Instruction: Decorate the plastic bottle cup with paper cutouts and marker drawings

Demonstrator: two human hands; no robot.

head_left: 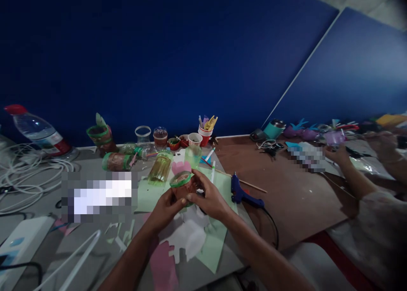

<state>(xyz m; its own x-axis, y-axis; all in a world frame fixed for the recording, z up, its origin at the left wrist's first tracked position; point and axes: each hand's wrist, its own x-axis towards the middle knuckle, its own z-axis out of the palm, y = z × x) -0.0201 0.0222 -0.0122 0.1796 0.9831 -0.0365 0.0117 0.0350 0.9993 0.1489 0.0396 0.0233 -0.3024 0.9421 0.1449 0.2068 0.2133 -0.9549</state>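
Observation:
Between both hands is a small brown cup with a green rim (182,190), held upright above the table. My left hand (167,208) grips its left side, thumb toward the front. On its right side my right hand (208,195) closes round it, fingers behind and thumb in front. A pink paper cutout (181,167) stands up at the cup's far rim. Below the hands lie a white paper cutout (189,236), a pink paper piece (163,263) and pale green sheets (216,244).
A blue glue gun (243,193) and a wooden stick (252,186) lie to the right. Cut plastic bottles (160,168) and stacked cups (205,135) stand behind. White cables (41,176) coil at left. A co-worker's hand (340,155) holds a purple cup (333,139) at far right.

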